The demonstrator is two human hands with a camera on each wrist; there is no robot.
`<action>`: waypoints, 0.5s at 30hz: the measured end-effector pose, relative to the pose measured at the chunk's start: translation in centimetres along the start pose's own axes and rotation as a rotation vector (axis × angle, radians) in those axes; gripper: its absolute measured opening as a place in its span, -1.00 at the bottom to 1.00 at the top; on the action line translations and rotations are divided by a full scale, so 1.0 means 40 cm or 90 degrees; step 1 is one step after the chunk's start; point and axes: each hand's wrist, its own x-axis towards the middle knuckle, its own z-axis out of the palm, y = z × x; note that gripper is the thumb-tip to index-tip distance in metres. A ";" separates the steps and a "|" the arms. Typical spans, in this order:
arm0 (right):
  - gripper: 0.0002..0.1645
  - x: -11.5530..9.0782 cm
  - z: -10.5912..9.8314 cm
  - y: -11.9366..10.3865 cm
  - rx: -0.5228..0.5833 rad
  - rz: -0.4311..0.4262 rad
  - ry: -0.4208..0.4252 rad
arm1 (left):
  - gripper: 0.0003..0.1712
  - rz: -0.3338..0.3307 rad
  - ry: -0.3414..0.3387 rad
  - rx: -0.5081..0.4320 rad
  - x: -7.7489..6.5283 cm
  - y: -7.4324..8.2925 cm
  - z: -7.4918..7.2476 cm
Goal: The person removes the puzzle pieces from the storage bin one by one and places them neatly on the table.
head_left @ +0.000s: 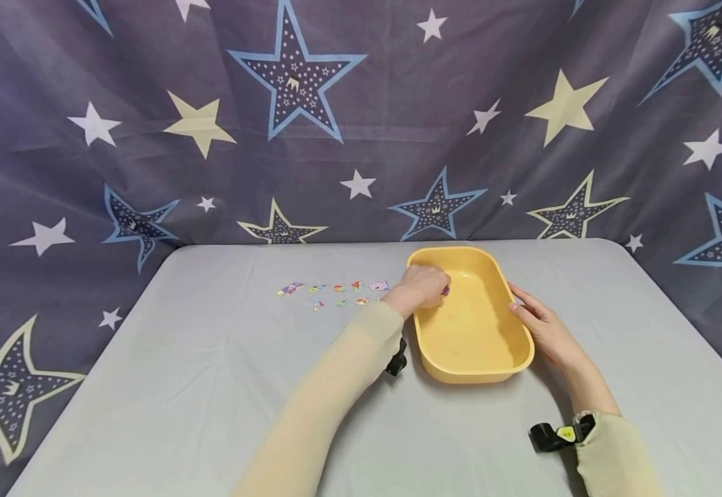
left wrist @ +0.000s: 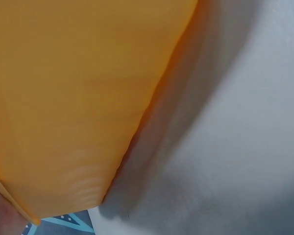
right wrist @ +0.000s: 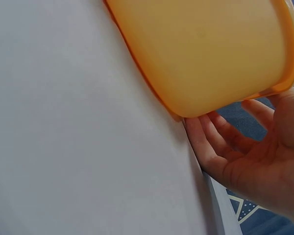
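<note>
A yellow plastic basin (head_left: 473, 345) stands on the table. My left hand (head_left: 424, 284) reaches over its left rim, with the fingers curled down inside. A small purple piece (head_left: 445, 291) shows at those fingertips, mostly covered by the hand. In the left wrist view the outer basin wall (left wrist: 83, 98) fills much of the picture and only a bit of the hand shows at the lower left. My right hand (head_left: 544, 328) holds the basin's right side, thumb at the rim. In the right wrist view its fingers (right wrist: 218, 139) press against the outer wall.
Left of the basin, several small colourful cutout pieces (head_left: 339, 288) lie in two rows on the grey-covered table (head_left: 212, 386). A dark star-patterned curtain (head_left: 386, 138) hangs behind the table. Black straps with small devices (head_left: 560, 436) sit on the wrists.
</note>
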 end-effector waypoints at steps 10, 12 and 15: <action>-0.28 0.004 0.000 0.003 0.001 -0.011 -0.003 | -0.89 -0.025 0.053 -0.012 0.004 -0.001 0.007; -0.28 0.004 0.000 0.003 0.000 -0.012 -0.001 | -0.89 -0.023 0.056 -0.011 0.004 -0.001 0.007; -0.28 0.003 0.002 0.002 0.006 -0.010 0.000 | -0.89 -0.015 0.059 -0.005 0.003 -0.001 0.008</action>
